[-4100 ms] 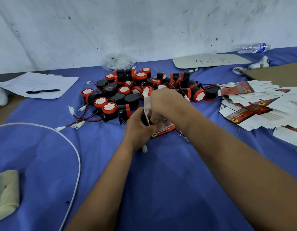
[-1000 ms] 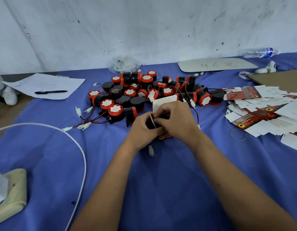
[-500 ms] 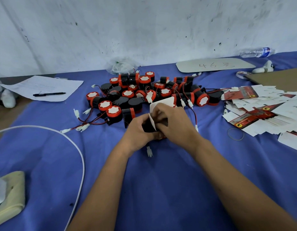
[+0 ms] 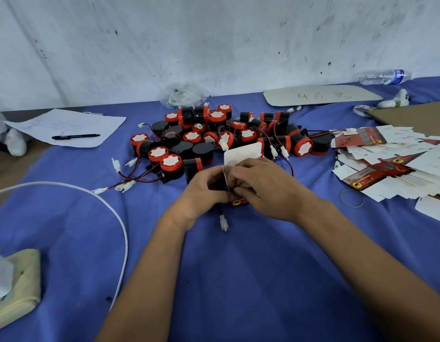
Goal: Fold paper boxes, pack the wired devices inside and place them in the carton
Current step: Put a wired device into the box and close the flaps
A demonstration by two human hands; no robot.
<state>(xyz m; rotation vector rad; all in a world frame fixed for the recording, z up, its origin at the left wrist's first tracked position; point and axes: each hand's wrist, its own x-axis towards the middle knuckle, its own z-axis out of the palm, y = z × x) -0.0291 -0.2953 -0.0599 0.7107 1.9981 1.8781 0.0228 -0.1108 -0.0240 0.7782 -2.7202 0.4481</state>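
Note:
Both hands meet at the middle of the blue table. My left hand [image 4: 206, 186] grips a small red and white paper box [image 4: 240, 202] with a black device partly inside it. My right hand [image 4: 258, 183] pinches the box's side next to its open white flap [image 4: 242, 153]. The device's wire hangs out below, ending in a white connector [image 4: 223, 223] on the cloth. Behind the hands lies a heap of several black and red wired devices [image 4: 214, 139]. A spread of flat unfolded boxes [image 4: 386, 166] lies at the right.
Paper with a black pen [image 4: 76, 137] lies at the far left. A white cable [image 4: 120, 230] curves across the left. A brown cardboard sheet [image 4: 416, 114], a grey board [image 4: 322, 95], a water bottle [image 4: 384, 77] and a rubber band [image 4: 351, 198] lie at the right.
The white flap now stands higher above my hands. Both hands stay at the box, my right fingers shifted slightly on its side; the device sits deeper between them.

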